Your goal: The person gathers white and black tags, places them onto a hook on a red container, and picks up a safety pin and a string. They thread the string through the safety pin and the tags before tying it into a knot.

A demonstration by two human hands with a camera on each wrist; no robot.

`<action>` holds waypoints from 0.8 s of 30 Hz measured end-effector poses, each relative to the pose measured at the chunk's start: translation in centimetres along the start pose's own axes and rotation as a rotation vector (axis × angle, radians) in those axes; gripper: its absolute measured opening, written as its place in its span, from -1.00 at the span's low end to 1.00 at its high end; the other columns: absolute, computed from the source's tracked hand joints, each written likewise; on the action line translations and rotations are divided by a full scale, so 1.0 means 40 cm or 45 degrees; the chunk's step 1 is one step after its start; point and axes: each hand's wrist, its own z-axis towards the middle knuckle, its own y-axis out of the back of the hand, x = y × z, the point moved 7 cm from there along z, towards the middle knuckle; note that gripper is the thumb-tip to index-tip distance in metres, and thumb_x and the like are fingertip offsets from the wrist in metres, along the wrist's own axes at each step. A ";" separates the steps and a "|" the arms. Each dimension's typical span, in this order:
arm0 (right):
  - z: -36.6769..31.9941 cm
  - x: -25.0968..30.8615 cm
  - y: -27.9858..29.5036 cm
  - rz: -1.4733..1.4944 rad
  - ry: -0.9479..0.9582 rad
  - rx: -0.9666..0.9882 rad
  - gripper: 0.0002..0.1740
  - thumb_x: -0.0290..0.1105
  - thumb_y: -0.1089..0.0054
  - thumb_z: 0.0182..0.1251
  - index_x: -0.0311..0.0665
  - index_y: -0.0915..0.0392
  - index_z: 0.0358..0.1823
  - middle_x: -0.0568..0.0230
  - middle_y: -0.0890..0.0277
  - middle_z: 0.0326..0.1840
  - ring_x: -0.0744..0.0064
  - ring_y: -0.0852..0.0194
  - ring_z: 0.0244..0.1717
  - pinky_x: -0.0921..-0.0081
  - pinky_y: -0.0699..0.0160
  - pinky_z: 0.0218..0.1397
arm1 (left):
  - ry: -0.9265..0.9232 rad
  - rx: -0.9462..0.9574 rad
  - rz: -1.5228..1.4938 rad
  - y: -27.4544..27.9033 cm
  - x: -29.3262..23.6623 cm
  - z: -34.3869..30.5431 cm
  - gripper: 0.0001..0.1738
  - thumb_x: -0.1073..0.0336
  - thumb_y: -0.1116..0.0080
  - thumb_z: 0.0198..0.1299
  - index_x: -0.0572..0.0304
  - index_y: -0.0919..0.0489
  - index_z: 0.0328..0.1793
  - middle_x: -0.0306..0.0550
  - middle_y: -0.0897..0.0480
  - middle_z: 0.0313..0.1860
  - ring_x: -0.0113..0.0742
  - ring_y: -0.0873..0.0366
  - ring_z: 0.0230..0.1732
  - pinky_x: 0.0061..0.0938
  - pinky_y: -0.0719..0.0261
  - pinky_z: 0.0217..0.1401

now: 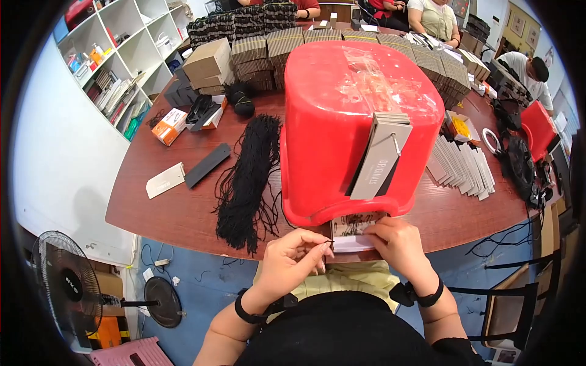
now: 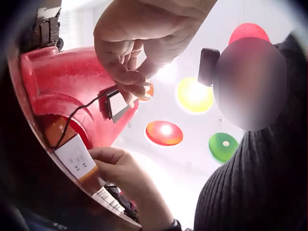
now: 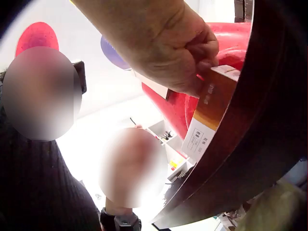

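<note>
Black cord (image 1: 330, 242) pinched between thumb and fingers of left hand (image 1: 292, 259), strand running to the box (image 2: 76, 156) just right of those fingertips. Right hand (image 1: 398, 243) is nearer: its fingers grip the box's right end. Box's long axis runs left-right along the edge of the table (image 1: 189, 215), at the mouth of the red stool's (image 1: 323, 152) arch.

Reddish-brown table (image 1: 140, 204) under red stool (image 1: 323, 146), black cords (image 1: 249, 183) and fanned grey tags (image 1: 463, 168)

Glossy plastic stool (image 1: 320, 152), smooth card box (image 3: 215, 98), wood-look tabletop (image 1: 155, 213)
</note>
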 end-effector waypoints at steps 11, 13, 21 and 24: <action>0.046 0.029 -0.052 -0.134 0.206 0.139 -0.87 -0.39 -0.15 -0.12 -0.23 -0.42 -0.51 0.22 -0.38 -0.67 0.24 -0.43 -0.59 0.39 -0.39 -0.55 | 0.125 -0.049 0.125 -0.004 0.063 0.033 -0.86 0.46 -0.04 0.10 0.36 -0.49 -0.22 -0.17 -0.54 -0.49 -0.61 -0.45 -0.55 -0.74 -0.42 -0.50; 0.047 0.013 -0.069 -0.184 0.154 0.199 -0.88 -0.41 -0.14 -0.10 -0.24 -0.43 -0.49 0.22 -0.40 -0.62 0.23 -0.44 -0.55 0.39 -0.40 -0.51 | 0.110 -0.059 0.153 0.000 0.069 0.034 -0.89 0.47 -0.06 0.09 0.34 -0.50 -0.25 -0.20 -0.53 -0.50 -0.65 -0.42 -0.56 -0.77 -0.36 -0.53; 0.035 0.030 -0.018 -0.015 0.047 0.113 -0.86 -0.46 -0.09 -0.03 -0.31 -0.33 -0.48 0.17 -0.38 -0.57 0.15 -0.41 -0.56 0.35 -0.40 -0.53 | -0.168 -0.080 0.358 -0.017 0.008 0.060 -0.93 0.51 -0.12 0.02 0.29 -0.54 -0.34 -0.26 -0.50 -0.46 -0.69 -0.40 -0.57 -0.80 -0.27 -0.57; 0.028 0.042 0.019 0.183 0.021 0.023 -0.87 -0.52 -0.09 0.01 -0.33 -0.33 -0.43 0.18 -0.38 -0.53 0.22 -0.44 -0.56 0.41 -0.42 -0.54 | -0.253 -0.063 0.393 -0.029 -0.012 0.069 -0.93 0.53 -0.12 0.00 0.31 -0.54 -0.34 -0.25 -0.49 -0.45 -0.68 -0.40 -0.57 -0.79 -0.27 -0.57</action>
